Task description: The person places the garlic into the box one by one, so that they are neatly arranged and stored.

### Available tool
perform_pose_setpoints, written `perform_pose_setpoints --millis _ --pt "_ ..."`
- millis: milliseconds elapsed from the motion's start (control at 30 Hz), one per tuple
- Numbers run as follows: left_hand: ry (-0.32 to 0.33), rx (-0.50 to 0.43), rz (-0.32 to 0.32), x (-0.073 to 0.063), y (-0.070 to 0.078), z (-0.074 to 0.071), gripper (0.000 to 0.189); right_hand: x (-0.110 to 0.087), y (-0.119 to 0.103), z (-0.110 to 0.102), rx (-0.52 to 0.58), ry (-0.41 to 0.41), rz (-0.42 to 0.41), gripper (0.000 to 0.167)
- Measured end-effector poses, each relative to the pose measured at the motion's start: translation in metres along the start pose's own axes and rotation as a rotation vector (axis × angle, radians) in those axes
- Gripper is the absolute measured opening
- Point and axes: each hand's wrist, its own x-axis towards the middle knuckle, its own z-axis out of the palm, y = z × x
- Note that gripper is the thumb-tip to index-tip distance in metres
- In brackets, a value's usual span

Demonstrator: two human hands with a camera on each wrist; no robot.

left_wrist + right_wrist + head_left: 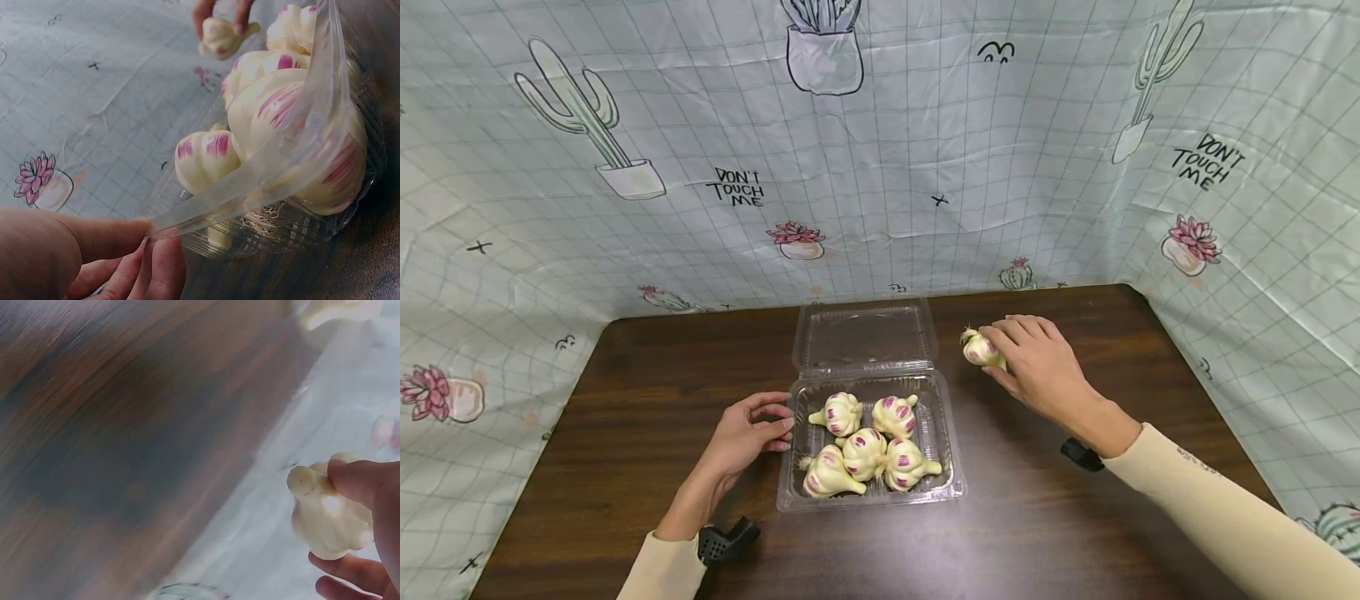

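A clear plastic clamshell box [957,467] stands on the table with its lid [865,337] folded back. Several garlic bulbs [865,454], cream with purple patches, lie inside its tray. My left hand [748,433] is at the tray's left side; in the left wrist view its thumb and fingers pinch the clear rim [187,219]. To the right of the lid, my right hand [1033,362] holds another garlic bulb [981,350] above the table. Seen from the right wrist, thumb and fingers grip that bulb [331,519] from two sides.
The dark wooden table [1045,508] runs back to a pale curtain [880,167] printed with grid lines and cacti, which also hangs along both sides. Dark wrist straps [722,542] sit at both sleeve cuffs.
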Motion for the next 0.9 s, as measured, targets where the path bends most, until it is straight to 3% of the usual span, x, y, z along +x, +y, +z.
perform_pose_setpoints --millis 533,900 --pt "0.000 -0.014 0.006 0.001 -0.001 0.000 0.045 0.019 -0.070 -0.030 0.088 0.058 -0.113 0.057" --pt "-0.028 -0.026 -0.002 -0.002 0.002 0.001 0.047 0.020 -0.111 -0.027 0.103 -0.008 -0.106 0.054"
